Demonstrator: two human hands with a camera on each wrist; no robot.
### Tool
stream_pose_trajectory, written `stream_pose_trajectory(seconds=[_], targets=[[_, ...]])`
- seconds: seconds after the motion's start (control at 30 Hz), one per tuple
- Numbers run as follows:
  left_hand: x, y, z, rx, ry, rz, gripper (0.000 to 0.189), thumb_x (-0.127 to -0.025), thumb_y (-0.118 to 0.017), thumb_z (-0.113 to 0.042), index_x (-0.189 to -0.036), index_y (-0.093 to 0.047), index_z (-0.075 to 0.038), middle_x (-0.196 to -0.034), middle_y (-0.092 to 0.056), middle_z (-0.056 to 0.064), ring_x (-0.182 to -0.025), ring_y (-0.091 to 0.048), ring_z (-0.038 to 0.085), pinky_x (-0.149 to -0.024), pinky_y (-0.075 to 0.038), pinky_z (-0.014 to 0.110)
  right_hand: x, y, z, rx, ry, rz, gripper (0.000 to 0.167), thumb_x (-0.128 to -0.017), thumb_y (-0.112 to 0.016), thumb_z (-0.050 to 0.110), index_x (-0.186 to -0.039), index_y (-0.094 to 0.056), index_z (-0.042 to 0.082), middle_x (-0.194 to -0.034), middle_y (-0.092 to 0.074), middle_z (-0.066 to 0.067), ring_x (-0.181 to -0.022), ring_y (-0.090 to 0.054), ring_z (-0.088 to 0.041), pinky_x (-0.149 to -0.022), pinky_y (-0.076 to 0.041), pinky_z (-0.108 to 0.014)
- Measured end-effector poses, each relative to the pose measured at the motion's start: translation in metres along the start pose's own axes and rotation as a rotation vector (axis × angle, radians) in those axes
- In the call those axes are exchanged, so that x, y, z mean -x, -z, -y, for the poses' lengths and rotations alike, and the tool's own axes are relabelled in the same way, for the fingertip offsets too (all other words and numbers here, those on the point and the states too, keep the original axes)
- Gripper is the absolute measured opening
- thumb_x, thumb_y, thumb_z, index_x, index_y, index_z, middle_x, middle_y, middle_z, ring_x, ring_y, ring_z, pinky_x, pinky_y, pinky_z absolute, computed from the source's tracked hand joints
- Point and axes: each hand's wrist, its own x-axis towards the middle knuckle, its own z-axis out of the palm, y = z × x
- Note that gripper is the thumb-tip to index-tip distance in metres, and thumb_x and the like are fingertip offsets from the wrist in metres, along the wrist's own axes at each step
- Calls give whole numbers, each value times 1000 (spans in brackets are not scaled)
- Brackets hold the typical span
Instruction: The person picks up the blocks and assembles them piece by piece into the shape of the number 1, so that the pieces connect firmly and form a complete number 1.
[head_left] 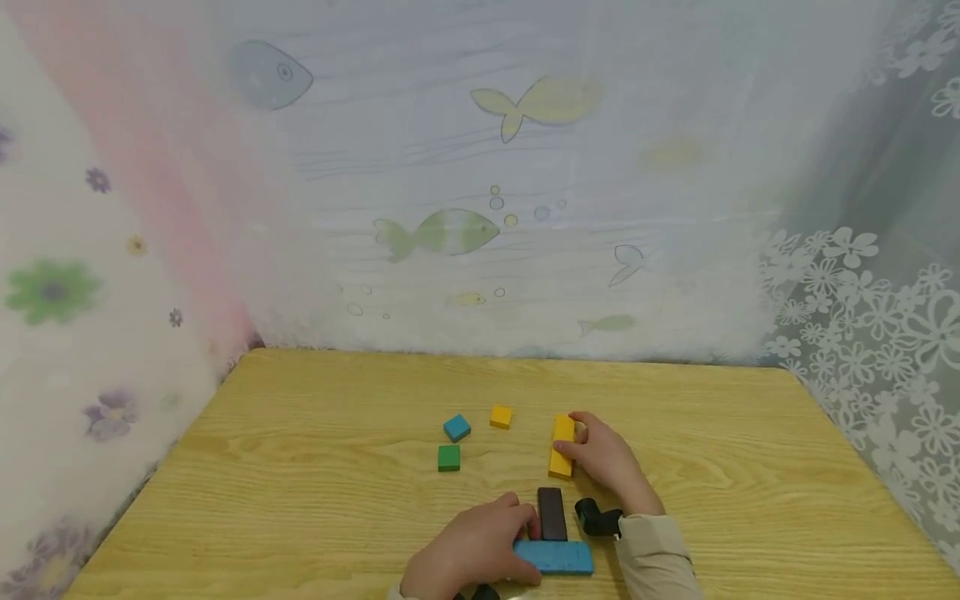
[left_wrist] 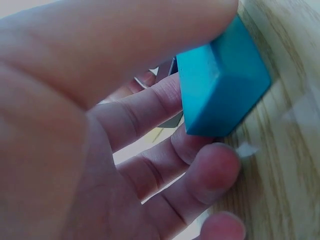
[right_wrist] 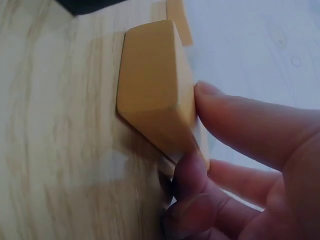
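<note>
A long blue block lies crosswise near the table's front edge. My left hand grips its left end, thumb on the near side and fingers on the far side, as the left wrist view also shows with the blue block close up. Just behind it, end towards it, lies a dark brown block. Further back my right hand holds a long yellow block between thumb and fingers. In the right wrist view the yellow block rests against the wooden tabletop.
Left of the yellow block lie a small yellow block, a small blue block and a small green block. The wooden table ends at a fish-patterned curtain behind. A black wrist device sits by the right sleeve.
</note>
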Motion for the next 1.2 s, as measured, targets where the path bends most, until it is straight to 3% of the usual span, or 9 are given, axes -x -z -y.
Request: stream_pose_trajectory(seconds=[0.3, 0.57, 0.73, 0.97, 1.2], targets=[[-1, 0, 1, 16, 6, 0, 26, -68, -74, -38, -84, -56, -28, -77, -41, -12, -61, -43, 6, -57, -37, 24, 6, -2, 7, -6, 51, 77, 61, -83, -62, 32, -134, -39, 8, -55, -52, -1, -45, -42, -15, -48, -32, -28], [-1, 0, 1, 20, 9, 2, 26, -68, -74, -38, -85, -56, -28, -77, -41, -12, -62, -43, 6, -57, -37, 24, 11, 1, 10, -78, 44, 227, 63, -84, -61, 31, -137, -34, 10, -55, -57, -5, -46, -53, -20, -48, -44, -32], [0, 0, 1, 19, -1, -6, 27, -68, -74, -38, -85, -56, -28, -77, -41, -12, -61, -43, 6, -56, -37, 23, 12, 3, 11, -53, 65, 258, 67, -83, -62, 33, -138, -33, 10, -56, -57, -4, -47, -53, -18, -49, -44, -32], [0, -1, 2, 24, -2, -8, 26, -68, -74, -38, -84, -56, -28, -76, -41, -12, -60, -43, 6, -56, -36, 23, 14, 5, 12, -138, 55, 353, 77, -79, -67, 31, -141, -25, 10, -58, -58, -7, -49, -54, -20, -50, -45, -33], [1, -1, 2, 27, -9, -14, 26, -68, -74, -37, -83, -55, -28, -76, -41, -12, -60, -43, 6, -55, -36, 23, 13, 5, 11, -96, 87, 376, 85, -77, -69, 31, -142, -20, 6, -58, -58, -5, -49, -55, -18, -51, -44, -32]])
